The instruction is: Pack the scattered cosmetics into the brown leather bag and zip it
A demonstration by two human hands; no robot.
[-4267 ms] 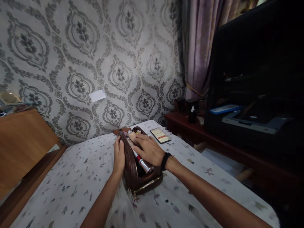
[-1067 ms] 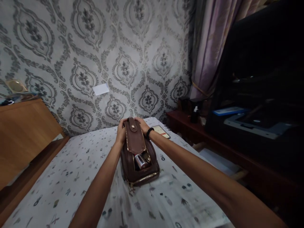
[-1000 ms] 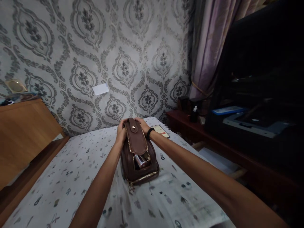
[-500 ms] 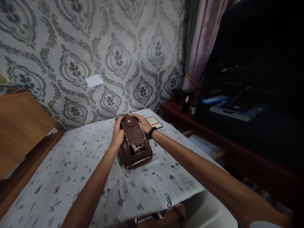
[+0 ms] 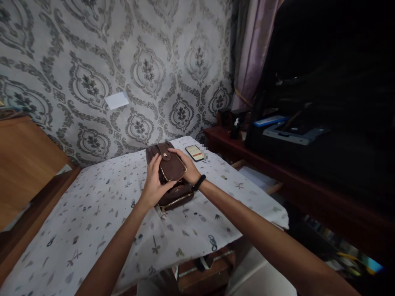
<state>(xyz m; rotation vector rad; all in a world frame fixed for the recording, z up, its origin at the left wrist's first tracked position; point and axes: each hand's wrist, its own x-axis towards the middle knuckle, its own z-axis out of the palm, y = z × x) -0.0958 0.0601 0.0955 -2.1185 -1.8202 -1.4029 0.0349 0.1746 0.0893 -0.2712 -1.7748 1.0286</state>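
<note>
A brown leather bag [image 5: 175, 169] with gold zips and a snap strap lies on the patterned white cloth [image 5: 117, 213]. Its rounded front flap rests between both hands. Around the flap's left side and lower edge, my left hand [image 5: 153, 181] curls with its thumb near the bottom zip. My right hand [image 5: 189, 166], a black band at its wrist, grips the flap's right side with fingers near the snap. The bag's lower compartment shows a dark gap under the flap, and its contents are hidden.
Behind the bag lies a phone [image 5: 195, 153] with a lit screen. A dark red desk [image 5: 216, 137] with an open drawer stands at the right, bearing a small bottle [image 5: 235, 128]. A wooden panel [image 5: 33, 164] rises at the left.
My left hand has moved down the bag's side toward the flap's lower edge, and my right hand has shifted down too. The flap now covers more of the opening. The view has shifted slightly.
</note>
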